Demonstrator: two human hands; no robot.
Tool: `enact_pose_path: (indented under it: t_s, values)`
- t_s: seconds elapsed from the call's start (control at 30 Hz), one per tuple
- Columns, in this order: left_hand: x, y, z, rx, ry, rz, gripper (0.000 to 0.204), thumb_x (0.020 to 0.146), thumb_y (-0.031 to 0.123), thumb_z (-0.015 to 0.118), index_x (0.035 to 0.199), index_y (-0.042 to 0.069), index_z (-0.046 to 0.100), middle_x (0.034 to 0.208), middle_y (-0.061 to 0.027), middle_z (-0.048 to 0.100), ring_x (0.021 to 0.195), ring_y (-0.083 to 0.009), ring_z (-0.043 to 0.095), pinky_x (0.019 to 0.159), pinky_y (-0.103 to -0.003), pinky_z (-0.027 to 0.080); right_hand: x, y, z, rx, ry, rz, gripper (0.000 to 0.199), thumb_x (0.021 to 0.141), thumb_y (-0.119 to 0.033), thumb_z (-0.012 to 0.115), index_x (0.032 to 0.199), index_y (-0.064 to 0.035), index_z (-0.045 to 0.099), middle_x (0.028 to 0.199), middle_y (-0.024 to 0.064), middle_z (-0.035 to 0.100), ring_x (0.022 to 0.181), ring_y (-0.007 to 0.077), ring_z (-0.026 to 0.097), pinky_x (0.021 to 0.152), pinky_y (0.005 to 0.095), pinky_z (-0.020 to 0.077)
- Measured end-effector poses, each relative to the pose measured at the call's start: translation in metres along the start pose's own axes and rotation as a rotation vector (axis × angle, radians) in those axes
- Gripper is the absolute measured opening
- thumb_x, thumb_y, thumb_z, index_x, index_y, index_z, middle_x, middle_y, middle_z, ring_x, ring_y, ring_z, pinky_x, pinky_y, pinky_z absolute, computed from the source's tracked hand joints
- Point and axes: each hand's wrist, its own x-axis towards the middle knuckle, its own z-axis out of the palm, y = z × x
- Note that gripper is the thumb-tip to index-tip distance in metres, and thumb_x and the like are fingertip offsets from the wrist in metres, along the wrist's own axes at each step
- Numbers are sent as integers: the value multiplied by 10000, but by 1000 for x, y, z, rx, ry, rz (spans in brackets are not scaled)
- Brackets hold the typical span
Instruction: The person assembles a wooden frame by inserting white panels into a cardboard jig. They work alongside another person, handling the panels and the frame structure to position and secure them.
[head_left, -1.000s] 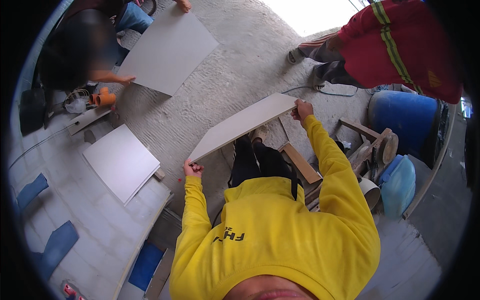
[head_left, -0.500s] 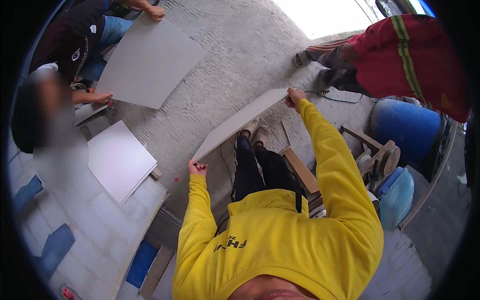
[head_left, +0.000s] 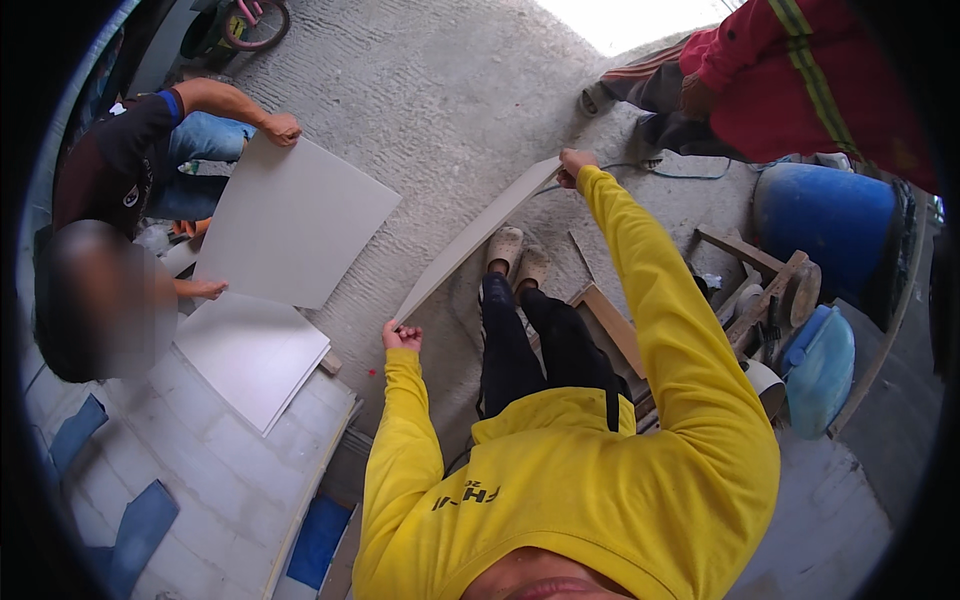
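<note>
Between my two hands I hold a large, flat, light-grey tile (head_left: 470, 240), tilted so that it shows mostly its edge and a narrow strip of its face. My left hand (head_left: 402, 336) is closed on its near left corner, and my right hand (head_left: 577, 166) grips the far right corner. At the left a person in a dark shirt (head_left: 112, 165) holds another grey tile (head_left: 300, 220) by its edges. Two or more pale tiles (head_left: 250, 350) lie stacked just below that one, on a whitish block surface (head_left: 240, 470).
A person in a red jacket (head_left: 790, 80) stands at the far right, near a blue barrel (head_left: 825, 225). Wooden pieces (head_left: 612, 325), a light-blue plastic bag (head_left: 820, 375) and other clutter lie right of my legs. Rough concrete floor (head_left: 440, 110) stretches ahead. A small bicycle wheel (head_left: 255, 22) shows at the top left.
My tile has turned more edge-on, its far end shifting slightly left. The other person's tile has moved down toward the stack and now overlaps it in view. My view has shifted a little.
</note>
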Motion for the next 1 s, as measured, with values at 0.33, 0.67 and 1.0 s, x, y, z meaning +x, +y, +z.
enact_pose_path:
  t_s: [0.33, 0.67, 1.0]
  values:
    - [7, 16, 12, 52, -25, 42, 291, 725, 230, 565, 546, 133, 357, 420, 22, 333, 432, -157, 388, 572, -368, 442, 12, -16, 16, -33, -15, -57, 229, 783, -164, 486, 717, 40, 568, 606, 120, 577, 463, 204, 583, 405, 307, 498]
    - [10, 47, 36, 215, -2, 90, 286, 744, 358, 513, 569, 167, 391, 414, 49, 300, 443, -144, 393, 577, -368, 424, 15, -37, 45, -74, -24, -200, 286, 752, -246, 537, 657, 23, 538, 557, 88, 534, 430, 170, 529, 384, 296, 423]
    - [3, 64, 57, 452, 53, 175, 332, 736, 433, 463, 597, 142, 387, 436, 29, 297, 487, -162, 387, 558, -363, 387, 17, -44, 56, -140, 60, -376, 407, 710, -342, 498, 742, 44, 622, 609, 182, 601, 565, 280, 616, 557, 371, 488]
